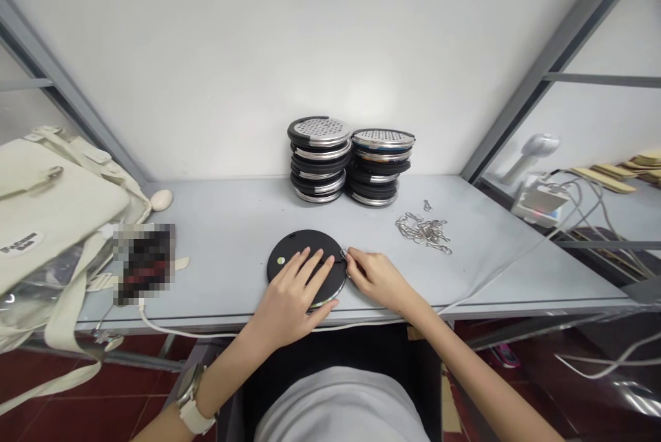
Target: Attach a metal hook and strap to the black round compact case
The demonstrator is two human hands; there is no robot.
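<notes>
A round black disc [290,249] with a small pale sticker lies near the front edge of the table, and a silvery rim shows at its lower right. My left hand [297,294] rests flat on it, fingers spread and open. At the disc's right edge, my right hand [376,278] is closed in a pinch on a small metal clip [343,254], partly hidden by the fingers. Similar metal clips [424,230] lie in a loose pile to the right. Behind the disc stand two stacks of round discs, a left stack [320,160] and a right stack [381,166], with perforated metal tops and black edging.
At the left are a cream bag [62,201], a white egg-shaped object [161,200] and a blurred-out item [147,263] with a white cable [180,333] along the table's front. A handheld scanner [537,147] stands on the right beyond the grey frame post [531,84].
</notes>
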